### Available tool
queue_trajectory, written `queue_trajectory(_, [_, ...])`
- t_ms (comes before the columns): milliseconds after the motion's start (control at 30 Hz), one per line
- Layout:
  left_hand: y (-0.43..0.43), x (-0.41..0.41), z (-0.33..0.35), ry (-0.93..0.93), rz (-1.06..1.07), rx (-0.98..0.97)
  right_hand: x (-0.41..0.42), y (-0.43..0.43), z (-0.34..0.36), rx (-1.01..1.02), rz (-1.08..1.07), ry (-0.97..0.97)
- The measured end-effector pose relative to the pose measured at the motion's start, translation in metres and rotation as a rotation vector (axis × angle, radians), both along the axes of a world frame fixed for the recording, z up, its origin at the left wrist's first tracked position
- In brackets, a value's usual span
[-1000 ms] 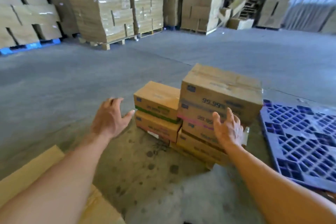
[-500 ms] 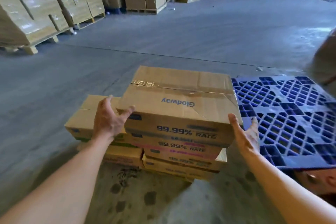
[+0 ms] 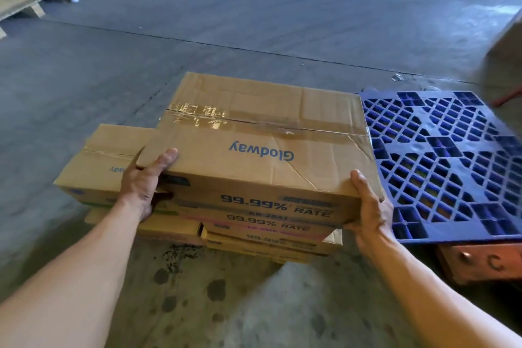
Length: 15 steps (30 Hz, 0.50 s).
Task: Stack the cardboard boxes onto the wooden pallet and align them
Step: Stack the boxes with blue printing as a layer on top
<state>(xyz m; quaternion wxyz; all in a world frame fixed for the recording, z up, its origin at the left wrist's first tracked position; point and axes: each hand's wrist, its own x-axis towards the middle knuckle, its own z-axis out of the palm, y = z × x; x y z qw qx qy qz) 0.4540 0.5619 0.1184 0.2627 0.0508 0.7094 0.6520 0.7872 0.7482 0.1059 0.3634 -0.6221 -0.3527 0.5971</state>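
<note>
Risk: the top box [image 3: 262, 133] is gripped only at its two near corners, the left hand [image 3: 144, 181] with its thumb over the top edge and the right hand [image 3: 367, 212] clasping the right corner, so its far end could sag or slip on lifting and knock the stack [image 3: 268, 232] beneath askew. The box sits atop that stack on the floor, just beside the blue pallet [image 3: 440, 164]. Its lid is creased, cracked near the right corner, and taped along the seam.
</note>
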Motion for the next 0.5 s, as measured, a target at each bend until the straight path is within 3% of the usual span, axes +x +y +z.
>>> queue_trajectory(267, [-0.044, 0.04, 0.05, 0.079, 0.018, 0.098, 0.031, -0.026, 0.041, 0.041, 0.023, 0.064])
queue_trajectory(500, [-0.172, 0.11, 0.113, 0.182, 0.126, 0.245, 0.071, -0.112, 0.113, 0.233, 0.198, 0.118])
